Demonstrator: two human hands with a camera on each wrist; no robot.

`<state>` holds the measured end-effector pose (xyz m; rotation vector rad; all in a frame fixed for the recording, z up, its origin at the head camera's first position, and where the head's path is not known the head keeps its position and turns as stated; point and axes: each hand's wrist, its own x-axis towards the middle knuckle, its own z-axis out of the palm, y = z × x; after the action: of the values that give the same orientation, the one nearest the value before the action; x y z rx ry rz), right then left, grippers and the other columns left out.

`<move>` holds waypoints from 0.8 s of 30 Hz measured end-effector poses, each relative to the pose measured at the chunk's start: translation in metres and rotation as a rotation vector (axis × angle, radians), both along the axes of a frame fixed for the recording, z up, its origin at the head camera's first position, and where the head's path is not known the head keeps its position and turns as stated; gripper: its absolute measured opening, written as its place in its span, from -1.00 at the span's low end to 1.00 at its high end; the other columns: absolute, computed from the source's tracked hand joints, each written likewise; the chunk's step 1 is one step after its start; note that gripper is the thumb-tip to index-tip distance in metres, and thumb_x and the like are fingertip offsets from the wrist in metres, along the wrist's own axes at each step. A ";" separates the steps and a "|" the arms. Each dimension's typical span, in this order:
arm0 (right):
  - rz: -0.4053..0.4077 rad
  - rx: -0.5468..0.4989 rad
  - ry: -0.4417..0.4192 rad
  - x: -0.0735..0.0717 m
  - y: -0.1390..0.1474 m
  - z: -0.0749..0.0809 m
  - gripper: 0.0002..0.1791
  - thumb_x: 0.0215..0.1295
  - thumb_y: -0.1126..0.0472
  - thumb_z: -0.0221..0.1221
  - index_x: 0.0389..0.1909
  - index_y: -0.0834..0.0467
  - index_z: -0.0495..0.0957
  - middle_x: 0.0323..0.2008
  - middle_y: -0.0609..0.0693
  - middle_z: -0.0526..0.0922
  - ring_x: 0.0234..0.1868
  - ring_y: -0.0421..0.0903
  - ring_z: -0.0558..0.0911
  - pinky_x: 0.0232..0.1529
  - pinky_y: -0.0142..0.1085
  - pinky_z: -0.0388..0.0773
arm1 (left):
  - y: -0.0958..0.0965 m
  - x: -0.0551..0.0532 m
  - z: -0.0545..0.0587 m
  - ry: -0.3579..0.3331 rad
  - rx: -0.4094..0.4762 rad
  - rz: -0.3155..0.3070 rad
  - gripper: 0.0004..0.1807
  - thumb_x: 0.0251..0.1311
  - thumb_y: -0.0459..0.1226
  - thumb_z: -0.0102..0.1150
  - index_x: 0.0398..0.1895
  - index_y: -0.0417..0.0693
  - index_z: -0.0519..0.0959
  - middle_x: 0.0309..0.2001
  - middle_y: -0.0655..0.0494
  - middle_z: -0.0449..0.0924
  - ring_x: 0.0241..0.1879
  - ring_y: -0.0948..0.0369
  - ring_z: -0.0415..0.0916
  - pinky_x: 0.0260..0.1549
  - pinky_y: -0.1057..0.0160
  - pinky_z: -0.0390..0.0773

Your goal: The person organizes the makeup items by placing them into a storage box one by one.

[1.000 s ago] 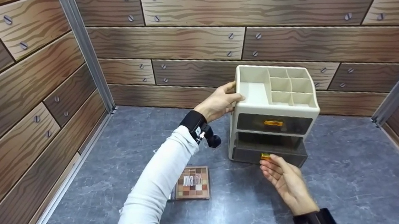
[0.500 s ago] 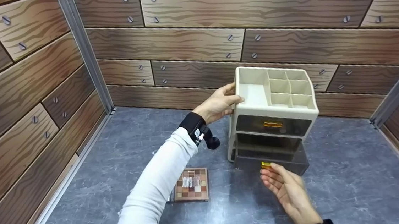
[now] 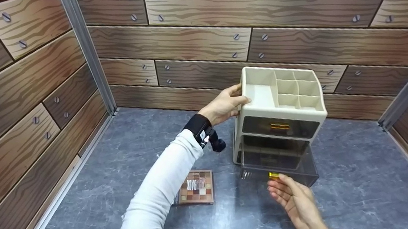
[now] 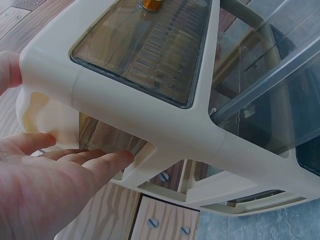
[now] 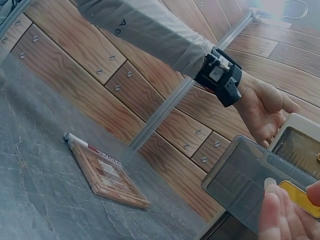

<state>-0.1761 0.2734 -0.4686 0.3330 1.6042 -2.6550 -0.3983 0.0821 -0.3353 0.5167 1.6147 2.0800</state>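
Walls [image 3: 198, 42] were kinda cartoony wood planks, metal posts [image 3: 89, 54] in the corners, marbled gray tabletop [image 3: 361, 175] catching some glare [image 3: 221, 218].

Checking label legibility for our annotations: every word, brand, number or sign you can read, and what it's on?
Nothing reads with certainty.
Palette: large pale lettering, too blurred to read.
Left sleeve: a few dark letters, too small to make out.
Left wrist device: pale label, too small to read.
Pen-shaped item: fine markings, unreadable.
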 end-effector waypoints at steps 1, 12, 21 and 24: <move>0.000 0.003 0.003 0.001 0.000 0.000 -0.68 0.65 0.22 0.00 -0.26 0.13 0.70 -0.34 0.00 0.81 -0.31 -0.18 0.80 -0.19 -0.42 0.75 | 0.000 0.000 0.000 0.002 0.000 0.000 -0.12 0.36 -0.51 0.10 0.69 -0.11 0.00 0.27 -0.12 0.45 -0.05 0.08 0.61 -0.08 0.18 0.70; -0.049 0.066 -0.044 0.011 -0.007 -0.004 -0.71 0.65 0.22 0.00 -0.22 0.15 0.67 -0.35 -0.01 0.81 -0.30 -0.17 0.80 -0.19 -0.40 0.76 | 0.002 0.002 0.001 -0.002 0.008 0.026 -0.15 0.36 -0.52 0.11 0.67 -0.17 0.04 0.31 -0.16 0.46 -0.03 0.07 0.62 0.03 0.15 0.69; 0.037 0.053 -0.008 0.012 -0.001 -0.009 -0.70 0.66 0.25 -0.06 -0.20 0.10 0.65 -0.35 -0.03 0.81 -0.29 -0.19 0.80 -0.16 -0.40 0.76 | 0.001 0.005 -0.002 -0.003 -0.014 0.033 -0.18 0.37 -0.49 0.12 0.66 -0.18 0.06 0.30 -0.14 0.48 -0.02 0.08 0.62 -0.04 0.20 0.70; 0.035 0.051 -0.009 0.011 0.003 -0.008 -0.70 0.66 0.24 -0.05 -0.21 0.11 0.66 -0.35 -0.03 0.81 -0.29 -0.19 0.80 -0.17 -0.41 0.76 | 0.002 0.006 0.000 0.027 -0.034 0.040 -0.19 0.37 -0.48 0.14 0.65 -0.19 0.08 0.28 -0.10 0.50 -0.09 0.13 0.61 -0.17 0.30 0.66</move>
<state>-0.1653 0.2761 -0.4766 0.3150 1.6621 -2.5867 -0.3926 0.0839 -0.3351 0.5071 1.6860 2.0789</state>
